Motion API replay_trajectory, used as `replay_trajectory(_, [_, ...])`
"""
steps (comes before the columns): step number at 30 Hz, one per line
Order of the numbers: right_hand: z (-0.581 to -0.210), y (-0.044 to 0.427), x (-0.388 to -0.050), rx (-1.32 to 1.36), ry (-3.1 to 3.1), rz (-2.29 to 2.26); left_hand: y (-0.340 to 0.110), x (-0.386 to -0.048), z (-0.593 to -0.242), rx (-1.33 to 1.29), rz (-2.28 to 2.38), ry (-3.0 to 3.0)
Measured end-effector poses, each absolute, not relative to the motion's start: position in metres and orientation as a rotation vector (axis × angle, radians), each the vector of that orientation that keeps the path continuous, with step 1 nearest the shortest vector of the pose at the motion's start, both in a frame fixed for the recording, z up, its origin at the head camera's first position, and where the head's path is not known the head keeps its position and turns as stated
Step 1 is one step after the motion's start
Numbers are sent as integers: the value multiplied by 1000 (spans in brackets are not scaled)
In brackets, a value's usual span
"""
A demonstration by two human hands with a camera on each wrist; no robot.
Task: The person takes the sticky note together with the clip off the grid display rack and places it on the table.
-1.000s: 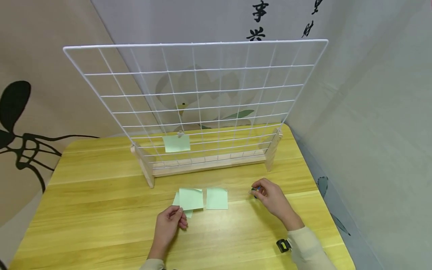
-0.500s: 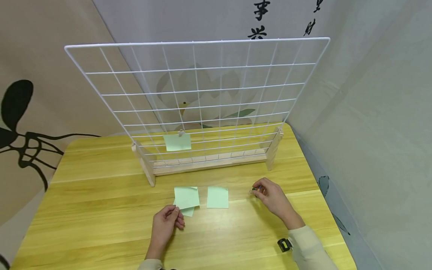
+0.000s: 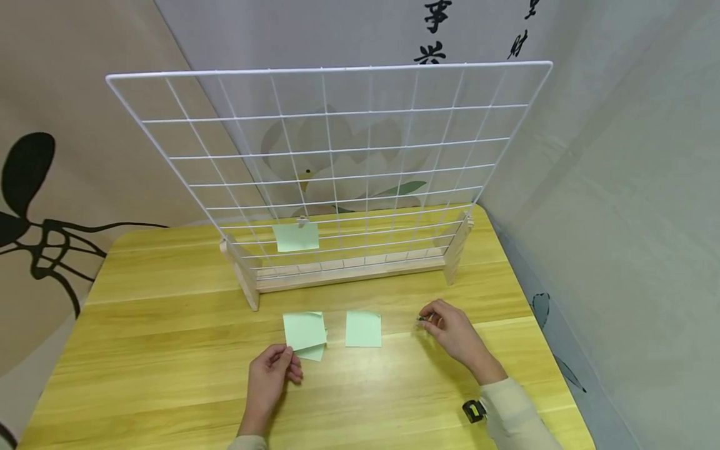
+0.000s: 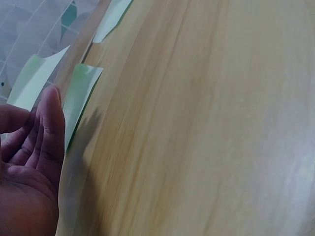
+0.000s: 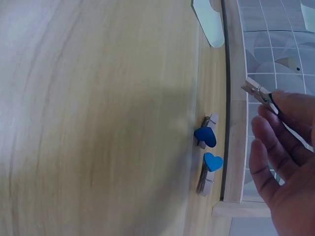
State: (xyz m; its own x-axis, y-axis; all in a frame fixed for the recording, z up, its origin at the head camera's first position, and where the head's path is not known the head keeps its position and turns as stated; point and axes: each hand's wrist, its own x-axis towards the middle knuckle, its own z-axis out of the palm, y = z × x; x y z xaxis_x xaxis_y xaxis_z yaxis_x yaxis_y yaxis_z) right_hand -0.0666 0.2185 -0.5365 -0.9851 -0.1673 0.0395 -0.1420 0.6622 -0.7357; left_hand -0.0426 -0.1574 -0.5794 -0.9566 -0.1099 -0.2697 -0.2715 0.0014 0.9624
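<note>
My left hand [image 3: 269, 378] pinches a pale green sticky note [image 3: 304, 330] by its near left corner between thumb and fingers. A second green note [image 4: 81, 91] lies on the table just beneath, partly covered in the head view. To its right a third note [image 3: 363, 329] lies flat. My right hand [image 3: 454, 331] holds a small wooden clothespin [image 5: 257, 91] between thumb and fingertips, raised above the table in the right wrist view. Below it lie two more clothespins, one with a dark blue heart [image 5: 205, 136], the other with a lighter blue heart [image 5: 213, 162].
A white wire grid [image 3: 349, 150] stands in a wooden base [image 3: 349, 277] behind the notes. One green note [image 3: 296, 239] hangs on its lower left part from a clip [image 3: 302, 221]. A black object [image 3: 474, 410] sits by the right sleeve. Fabric hangs behind the table.
My left hand has moved a little left, carrying the pinched note with it across the note below. The right hand stays almost in place with the clothespin.
</note>
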Motion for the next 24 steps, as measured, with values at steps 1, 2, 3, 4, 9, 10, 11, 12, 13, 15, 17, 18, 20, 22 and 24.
replay_trajectory(1, [-537,219,-67,-272,2834,-1252,-158,-43,-579,-417,2103,2136])
replay_trajectory(2, [-538,219,-66,-276,2832,-1255,-159,-43,-579,-422,2105,2136])
replay_trajectory(3, [-539,219,-66,-281,2829,-1261,-159,-43,-580,-426,2106,2135])
replay_trajectory(4, [-540,220,-66,-284,2828,-1264,-160,-43,-580,-428,2108,2135])
replay_trajectory(9, [-546,220,-64,-271,2792,-1279,-163,-42,-581,-473,2102,2144])
replay_trajectory(10, [-547,220,-63,-263,2785,-1278,-163,-41,-581,-485,2101,2144])
replay_trajectory(11, [-548,220,-63,-254,2779,-1277,-164,-40,-582,-494,2101,2141])
replay_trajectory(12, [-549,219,-62,-247,2774,-1278,-165,-39,-582,-500,2105,2137])
replay_trajectory(13, [-550,219,-62,-241,2770,-1281,-166,-38,-582,-504,2106,2134])
replay_trajectory(15, [-551,218,-61,-231,2761,-1292,-167,-36,-582,-508,2112,2139])
replay_trajectory(17, [-551,217,-61,-222,2750,-1309,-169,-35,-582,-509,2119,2146])
replay_trajectory(18, [-551,217,-61,-217,2746,-1318,-169,-34,-582,-513,2122,2150])
replay_trajectory(20, [-551,216,-60,-209,2745,-1324,-171,-34,-582,-521,2125,2155])
replay_trajectory(22, [-552,216,-59,-203,2756,-1324,-173,-34,-582,-534,2131,2155])
replay_trajectory(24, [-552,215,-59,-207,2763,-1328,-174,-34,-582,-551,2141,2155])
